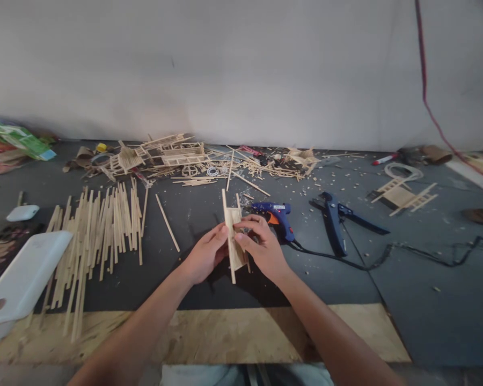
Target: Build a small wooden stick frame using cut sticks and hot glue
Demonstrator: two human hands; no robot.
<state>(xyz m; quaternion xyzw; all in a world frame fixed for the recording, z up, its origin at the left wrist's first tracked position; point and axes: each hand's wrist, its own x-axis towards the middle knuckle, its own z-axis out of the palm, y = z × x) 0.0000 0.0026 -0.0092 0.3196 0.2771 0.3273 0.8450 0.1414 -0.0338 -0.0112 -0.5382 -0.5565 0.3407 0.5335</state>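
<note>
Between my two hands is a small wooden stick model (pixel 236 252), a slatted panel with longer sticks along its sides, held up over the dark table. My left hand (pixel 206 251) grips its left long stick with thumb and fingers. On the other side, my right hand (pixel 261 244) has its thumb and fingertips closed on the slatted part. Just beyond my right hand lies a blue glue gun (pixel 279 214) with an orange trigger. A single loose stick (pixel 168 222) rests to the left of my left hand.
Many loose wooden sticks (pixel 99 230) are spread at left, beside a white power bank (pixel 26 276). Finished-looking stick pieces (pixel 181 153) and scraps line the wall. A blue cutter tool (pixel 334 225), a black cable (pixel 380 262) and another stick model (pixel 402 195) lie right.
</note>
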